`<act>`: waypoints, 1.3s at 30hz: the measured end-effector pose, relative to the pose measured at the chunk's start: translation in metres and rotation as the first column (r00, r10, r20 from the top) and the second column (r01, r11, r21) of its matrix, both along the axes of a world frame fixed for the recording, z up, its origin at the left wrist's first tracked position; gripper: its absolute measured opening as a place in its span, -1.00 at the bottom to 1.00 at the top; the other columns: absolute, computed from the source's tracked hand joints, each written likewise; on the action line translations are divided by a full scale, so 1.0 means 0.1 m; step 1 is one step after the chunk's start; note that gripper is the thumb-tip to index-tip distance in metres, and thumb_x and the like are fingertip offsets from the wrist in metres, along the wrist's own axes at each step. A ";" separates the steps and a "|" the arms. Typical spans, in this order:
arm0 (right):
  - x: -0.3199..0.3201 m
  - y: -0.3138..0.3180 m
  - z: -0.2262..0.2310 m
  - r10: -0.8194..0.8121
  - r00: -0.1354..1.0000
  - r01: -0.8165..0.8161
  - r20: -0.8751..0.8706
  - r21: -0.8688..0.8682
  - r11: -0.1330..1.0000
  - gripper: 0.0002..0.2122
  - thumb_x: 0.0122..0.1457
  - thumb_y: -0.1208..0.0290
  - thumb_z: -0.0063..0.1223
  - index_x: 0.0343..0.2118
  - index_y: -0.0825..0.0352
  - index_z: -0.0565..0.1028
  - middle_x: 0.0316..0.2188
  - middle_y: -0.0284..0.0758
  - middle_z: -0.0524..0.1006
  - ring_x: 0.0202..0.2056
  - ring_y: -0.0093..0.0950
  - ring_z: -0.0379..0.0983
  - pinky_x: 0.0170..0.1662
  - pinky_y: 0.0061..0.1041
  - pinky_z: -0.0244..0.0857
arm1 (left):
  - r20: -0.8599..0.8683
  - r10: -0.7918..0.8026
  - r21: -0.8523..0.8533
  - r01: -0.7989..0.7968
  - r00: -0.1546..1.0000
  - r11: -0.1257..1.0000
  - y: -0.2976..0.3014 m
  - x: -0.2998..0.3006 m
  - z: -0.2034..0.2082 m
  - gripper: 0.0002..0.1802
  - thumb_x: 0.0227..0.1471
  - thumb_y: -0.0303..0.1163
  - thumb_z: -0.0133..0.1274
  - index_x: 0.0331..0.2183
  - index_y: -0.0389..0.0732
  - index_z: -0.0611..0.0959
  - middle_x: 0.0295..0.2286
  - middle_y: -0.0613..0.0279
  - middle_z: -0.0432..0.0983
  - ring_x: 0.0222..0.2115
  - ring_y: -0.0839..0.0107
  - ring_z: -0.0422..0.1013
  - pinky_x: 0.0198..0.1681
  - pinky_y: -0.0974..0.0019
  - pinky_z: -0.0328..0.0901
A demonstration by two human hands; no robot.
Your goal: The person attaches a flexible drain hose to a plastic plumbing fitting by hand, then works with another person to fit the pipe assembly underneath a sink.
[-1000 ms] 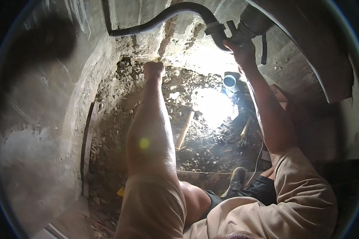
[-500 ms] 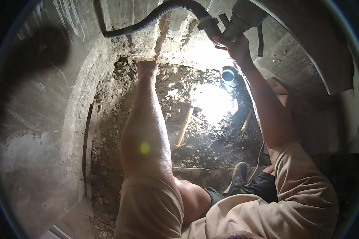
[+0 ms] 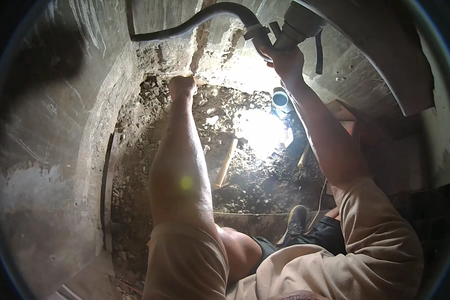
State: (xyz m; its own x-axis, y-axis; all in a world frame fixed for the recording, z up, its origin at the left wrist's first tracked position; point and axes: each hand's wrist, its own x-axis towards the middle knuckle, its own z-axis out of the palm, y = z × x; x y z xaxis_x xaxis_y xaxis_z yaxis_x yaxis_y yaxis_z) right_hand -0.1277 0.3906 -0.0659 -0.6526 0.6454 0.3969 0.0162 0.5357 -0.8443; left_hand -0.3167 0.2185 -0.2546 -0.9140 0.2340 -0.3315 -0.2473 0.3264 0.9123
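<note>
At the top, my right hand (image 3: 288, 64) reaches up with its fingers closed round the lower end of a dark grey plastic drain fitting (image 3: 301, 26). A ribbed grey hose (image 3: 205, 19) joins the fitting and curves away left along the wall. My left hand (image 3: 183, 86) is a fist at the foot of the wall, where rubble meets the plaster; whatever its fingers hold, if anything, is hidden. An upright blue-grey pipe socket (image 3: 280, 99) stands in the ground just below my right wrist, its round mouth open.
Loose rubble (image 3: 160, 107) covers the ground, with a hammer-like tool with a wooden handle (image 3: 226, 162) and another wooden handle (image 3: 303, 156) lying on it. A glaring light washes out the middle. A dark curved panel (image 3: 380, 50) overhangs at right; a metal strip (image 3: 108, 185) runs at left.
The view has shifted slightly, so most things sit a little further left. My right hand stays on the drain fitting and my left fist stays by the wall.
</note>
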 end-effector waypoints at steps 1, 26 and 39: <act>0.00 -0.01 0.00 0.030 0.999 -0.030 -0.014 -0.021 0.999 -0.50 -0.10 0.34 0.38 -0.14 0.52 0.42 -0.31 -0.23 0.55 -0.35 -0.52 0.57 -0.45 -0.61 0.52 | -0.022 0.016 -0.004 -0.016 1.000 1.000 0.00 -0.02 -0.02 -0.77 -0.09 -0.39 0.00 -0.53 -0.37 0.64 -0.53 -0.05 0.60 -0.50 0.23 0.56 -0.39 0.22 0.41; 0.00 -0.09 -0.03 0.004 0.999 -0.005 -0.039 -0.037 0.999 -0.59 -0.09 0.31 0.37 -0.28 0.50 0.47 -0.45 -0.27 0.56 -0.58 -0.56 0.53 -0.54 -0.65 0.44 | -0.058 -0.017 -0.082 0.013 0.998 0.997 0.22 -0.15 -0.14 -0.65 -0.13 -0.32 0.07 -0.34 -0.40 0.66 -0.32 -0.17 0.59 -0.29 0.07 0.56 -0.21 0.15 0.42; -0.16 -0.11 -0.17 -0.096 0.991 0.088 -0.088 -0.089 0.992 -0.63 -0.11 0.37 0.37 -0.31 0.45 0.45 -0.52 -0.30 0.52 -0.61 -0.58 0.50 -0.58 -0.65 0.41 | -0.074 -0.047 -0.049 0.043 0.996 0.998 0.25 -0.16 -0.21 -0.68 0.12 -0.37 -0.16 -0.67 -0.13 0.35 -0.81 0.33 0.23 -0.86 0.49 0.08 -0.80 0.31 -0.06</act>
